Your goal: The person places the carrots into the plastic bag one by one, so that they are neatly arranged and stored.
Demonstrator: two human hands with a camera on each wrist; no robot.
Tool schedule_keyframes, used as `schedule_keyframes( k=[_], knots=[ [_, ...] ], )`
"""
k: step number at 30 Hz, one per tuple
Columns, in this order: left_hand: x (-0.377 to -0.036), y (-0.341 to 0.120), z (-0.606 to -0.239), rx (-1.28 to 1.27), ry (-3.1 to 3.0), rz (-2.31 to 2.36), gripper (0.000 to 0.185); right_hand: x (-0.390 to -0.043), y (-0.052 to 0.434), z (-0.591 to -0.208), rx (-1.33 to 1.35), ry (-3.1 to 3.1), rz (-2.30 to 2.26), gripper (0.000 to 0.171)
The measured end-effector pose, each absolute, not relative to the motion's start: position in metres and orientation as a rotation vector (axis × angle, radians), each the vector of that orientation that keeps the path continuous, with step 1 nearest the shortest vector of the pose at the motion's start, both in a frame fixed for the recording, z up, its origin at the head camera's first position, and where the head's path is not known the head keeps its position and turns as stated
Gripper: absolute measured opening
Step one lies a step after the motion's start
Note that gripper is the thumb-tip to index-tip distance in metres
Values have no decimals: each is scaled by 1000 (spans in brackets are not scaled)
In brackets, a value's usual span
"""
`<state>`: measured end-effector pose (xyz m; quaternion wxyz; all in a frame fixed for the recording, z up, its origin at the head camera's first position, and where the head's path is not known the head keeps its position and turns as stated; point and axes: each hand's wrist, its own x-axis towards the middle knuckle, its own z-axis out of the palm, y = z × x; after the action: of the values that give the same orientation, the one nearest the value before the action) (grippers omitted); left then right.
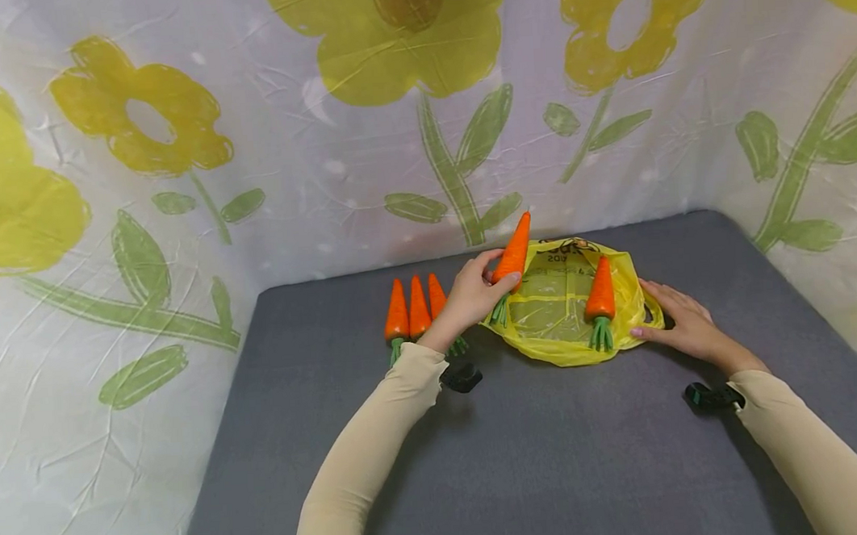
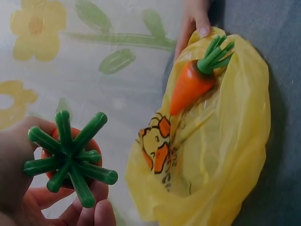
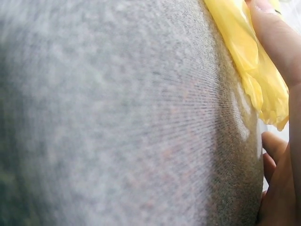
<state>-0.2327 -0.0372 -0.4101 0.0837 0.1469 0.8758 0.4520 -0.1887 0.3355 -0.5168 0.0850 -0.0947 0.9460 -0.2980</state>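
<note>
1. Everything is carried by a grey, fabric-textured table (image 1: pixel 526 456).
2. Three orange carrots (image 1: pixel 419 307) are laid side by side left of centre, green tops pointed nearward; two are partly hidden.
3. Yellow plastic bag (image 1: pixel 580 355) is set to their right, mouth spread open.

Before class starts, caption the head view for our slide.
Left hand holding a carrot, right hand touching a yellow bag, a row of three carrots further left.

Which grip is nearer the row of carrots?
Left: the left grip, holding another carrot, is beside the row; the right grip is farther, at the right edge of the yellow bag.
</note>
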Motion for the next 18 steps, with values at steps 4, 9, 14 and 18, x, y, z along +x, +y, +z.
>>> schedule_keyframes(
  k=[4,9,14,18],
  knots=[
    [-233,-25,-413,429,2604,1351,57,-190,335,-517,-279,2822,-880,99],
    [-232,-12,-416,436,2604,1348,57,-190,335,-516,-277,2823,-878,100],
    [-231,-1,-422,456,2580,1356,57,-190,336,-516,-285,2830,-873,99],
    [-230,7,-427,499,2536,1380,57,-189,335,-516,-287,2830,-876,99]
  ],
)
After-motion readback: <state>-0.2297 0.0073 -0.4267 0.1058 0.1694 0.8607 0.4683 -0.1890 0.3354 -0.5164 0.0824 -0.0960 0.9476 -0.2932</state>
